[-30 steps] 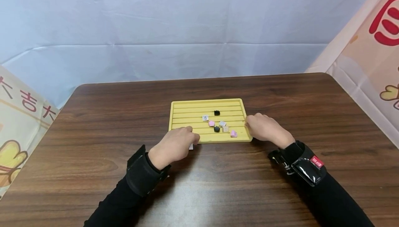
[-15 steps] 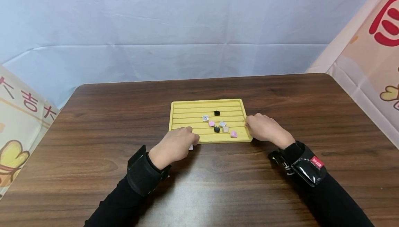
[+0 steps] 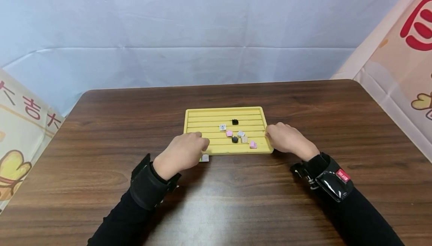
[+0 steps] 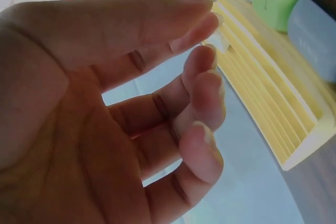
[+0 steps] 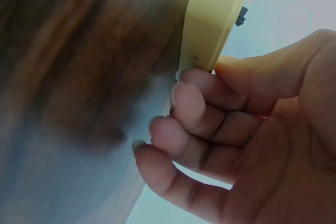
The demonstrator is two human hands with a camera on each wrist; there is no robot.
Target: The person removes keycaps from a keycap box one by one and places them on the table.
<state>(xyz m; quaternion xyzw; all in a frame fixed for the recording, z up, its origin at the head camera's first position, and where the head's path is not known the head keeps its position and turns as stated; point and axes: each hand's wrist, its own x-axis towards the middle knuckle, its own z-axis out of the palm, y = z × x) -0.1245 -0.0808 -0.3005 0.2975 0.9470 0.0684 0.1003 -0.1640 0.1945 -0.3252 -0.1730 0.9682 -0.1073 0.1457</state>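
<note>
A yellow ridged tray (image 3: pixel 202 113) lies on the table with several small keycaps on it. Among them are a black keycap (image 3: pixel 235 122), a white keycap (image 3: pixel 222 127) and a pink keycap (image 3: pixel 253 144). My left hand (image 3: pixel 183 152) hovers over the tray's front left corner, its fingers loosely bent and nothing seen between them. Just below it, along the front edge, sit a pale grey keycap (image 3: pixel 204 158) and a green keycap (image 4: pixel 274 1), partly hidden in the head view. My right hand (image 3: pixel 288 139) pinches the tray's right edge between thumb and fingers.
The brown wooden table (image 3: pixel 236 201) extends around the tray on every side. A pale blue cloth (image 3: pixel 202 32) hangs behind it, and printed cloths (image 3: pixel 398 69) stand at both sides.
My left hand has shifted left and slightly away from me, uncovering more of the pale grey keycap at the front edge. The right hand and tray stay in place.
</note>
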